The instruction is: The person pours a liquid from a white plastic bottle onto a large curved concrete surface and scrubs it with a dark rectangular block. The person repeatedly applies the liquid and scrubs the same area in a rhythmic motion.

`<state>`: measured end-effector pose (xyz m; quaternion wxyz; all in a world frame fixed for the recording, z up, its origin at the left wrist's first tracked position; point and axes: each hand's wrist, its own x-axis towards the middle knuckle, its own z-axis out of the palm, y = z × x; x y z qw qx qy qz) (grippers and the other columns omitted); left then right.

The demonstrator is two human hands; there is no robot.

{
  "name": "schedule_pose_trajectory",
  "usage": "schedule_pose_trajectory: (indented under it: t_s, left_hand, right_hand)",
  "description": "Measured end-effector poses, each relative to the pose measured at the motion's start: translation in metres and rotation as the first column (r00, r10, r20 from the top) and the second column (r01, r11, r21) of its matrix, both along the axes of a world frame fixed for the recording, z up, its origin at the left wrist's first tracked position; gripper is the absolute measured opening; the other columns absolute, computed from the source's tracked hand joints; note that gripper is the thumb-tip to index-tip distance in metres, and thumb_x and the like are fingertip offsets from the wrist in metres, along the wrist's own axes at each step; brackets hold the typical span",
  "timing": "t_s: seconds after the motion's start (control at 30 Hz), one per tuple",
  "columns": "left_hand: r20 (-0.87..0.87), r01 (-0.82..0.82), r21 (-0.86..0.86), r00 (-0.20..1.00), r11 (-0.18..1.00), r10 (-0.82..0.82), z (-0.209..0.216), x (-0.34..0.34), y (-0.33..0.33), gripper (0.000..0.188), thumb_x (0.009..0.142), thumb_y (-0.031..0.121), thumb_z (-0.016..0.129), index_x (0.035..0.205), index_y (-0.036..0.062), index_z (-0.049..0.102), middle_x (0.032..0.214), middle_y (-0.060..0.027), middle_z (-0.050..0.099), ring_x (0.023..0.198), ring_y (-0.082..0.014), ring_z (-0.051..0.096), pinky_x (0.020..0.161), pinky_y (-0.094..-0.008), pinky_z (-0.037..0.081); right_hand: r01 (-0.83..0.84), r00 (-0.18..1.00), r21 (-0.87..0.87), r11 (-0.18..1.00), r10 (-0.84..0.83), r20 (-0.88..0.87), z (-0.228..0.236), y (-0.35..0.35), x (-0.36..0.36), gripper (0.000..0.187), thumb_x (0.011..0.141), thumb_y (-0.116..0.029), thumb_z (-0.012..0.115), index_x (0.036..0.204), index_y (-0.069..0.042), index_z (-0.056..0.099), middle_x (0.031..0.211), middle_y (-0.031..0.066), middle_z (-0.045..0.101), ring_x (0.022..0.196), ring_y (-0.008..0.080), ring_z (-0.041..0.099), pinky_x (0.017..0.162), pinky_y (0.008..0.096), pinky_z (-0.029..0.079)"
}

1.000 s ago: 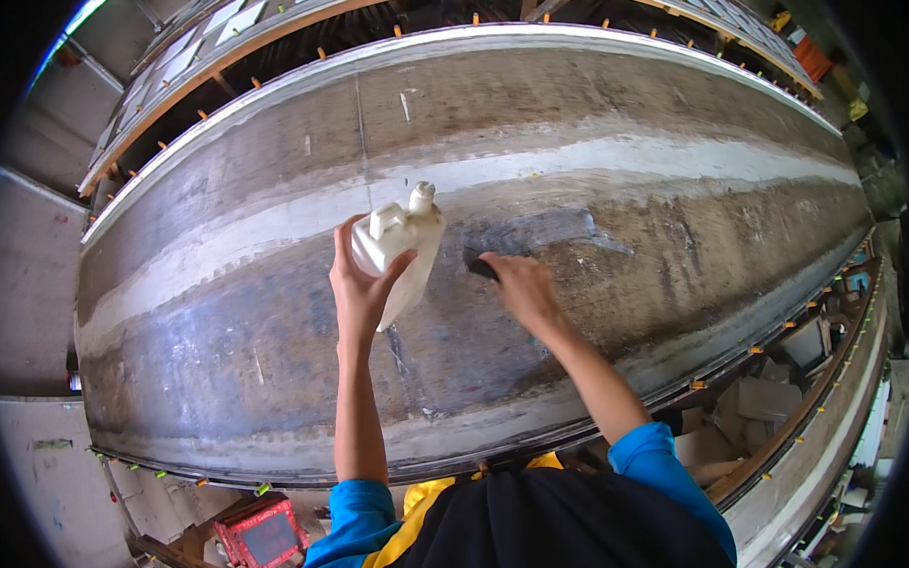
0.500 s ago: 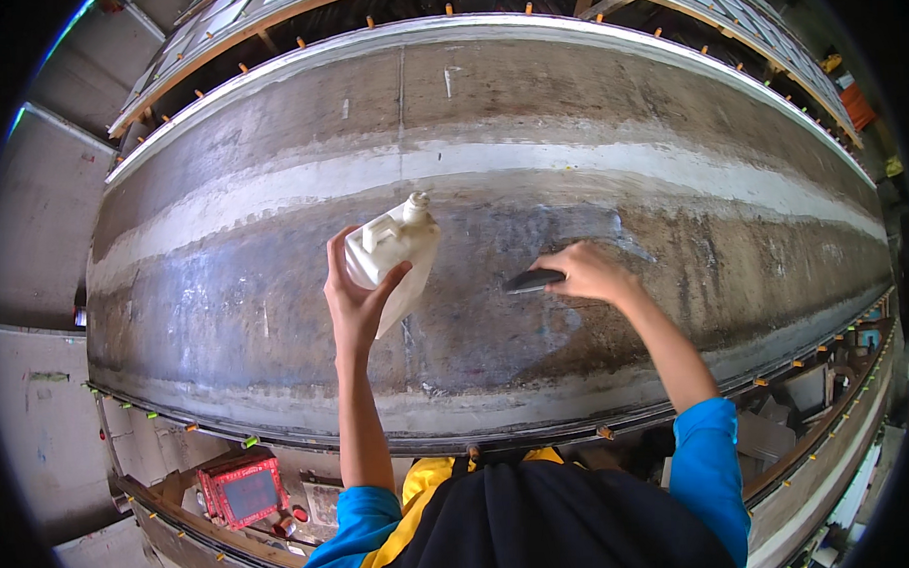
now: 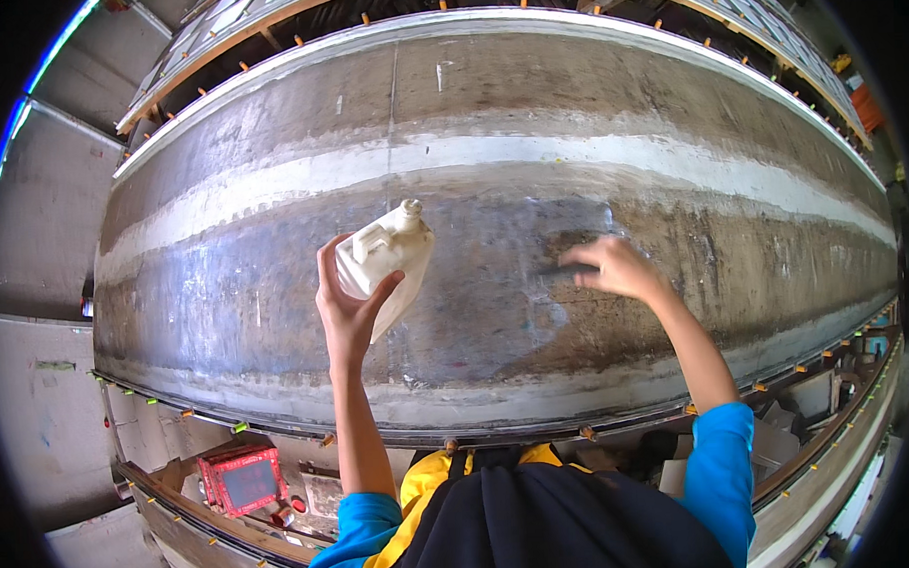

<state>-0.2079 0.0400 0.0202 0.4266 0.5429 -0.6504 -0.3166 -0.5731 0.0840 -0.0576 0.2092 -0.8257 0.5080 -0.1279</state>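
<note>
My left hand (image 3: 347, 313) is closed round the side of a whitish plastic jug (image 3: 399, 261), thumb on one face and fingers on the other. The jug is held over the long table (image 3: 458, 379), tilted, its short neck pointing away from me and its moulded handle on the upper side. To the right, my right hand (image 3: 614, 266) is low over the brown, stained surface. A dark flat pad shows only as a blur at its fingertips, mostly hidden. Around that hand the surface looks darker and wet-looking.
A pale band (image 3: 450, 156) runs lengthwise along the table. Orange pegs (image 3: 587, 434) line its edges. Behind it stands a wooden frame (image 3: 266, 35). Below the near edge lie a red box (image 3: 243, 480) and assorted clutter, with another long board (image 3: 198, 538) beyond.
My right hand has swept to the right with the dark pad, which is now blurred. The left hand keeps the jug at nearly the same place. The whole view has shifted slightly.
</note>
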Motion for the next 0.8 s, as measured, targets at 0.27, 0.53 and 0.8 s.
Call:
schedule_pose_trajectory:
  t_s: [0.27,0.53,0.8]
  left_hand:
    - [-0.027,0.039,-0.021,0.999,0.999,-0.039,-0.007,-0.027,0.008,0.068,0.062,0.024,0.082,0.117,0.0063,0.047,0.105,-0.0133,0.059,0.097,-0.0257,0.058,0.084,-0.039,0.047]
    - [-0.061,0.076,-0.013,0.995,0.997,-0.077,-0.019,-0.036,0.022,0.067,0.062,0.025,0.082,0.116,0.0056,0.048,0.106,-0.0127,0.059,0.097,-0.0257,0.058,0.084,-0.0389,0.047]
    - [-0.022,0.093,0.005,0.995,0.996,-0.093,-0.019,-0.045,0.024,0.067,0.062,0.025,0.082,0.116,0.0062,0.047,0.106,-0.0125,0.058,0.098,-0.0257,0.057,0.085,-0.0388,0.046]
  right_hand:
    - [0.18,0.979,-0.393,0.902,-0.202,-0.016,-0.045,0.018,0.001,0.037,0.068,0.005,0.068,0.096,-0.018,0.068,0.093,0.0,0.069,0.076,0.0132,0.064,0.074,0.0294,0.049]
    - [0.59,0.791,-0.178,0.787,-0.608,-0.067,-0.012,0.04,-0.061,0.032,0.08,-0.012,0.065,0.111,-0.016,0.061,0.056,0.0022,0.057,0.04,0.0054,0.04,0.035,0.0174,0.03]
    - [0.538,0.802,-0.445,0.716,-0.597,0.011,-0.038,0.037,0.047,0.023,0.078,-0.001,0.06,0.1,-0.007,0.063,0.065,0.0065,0.063,0.042,0.012,0.048,0.037,0.023,0.037]
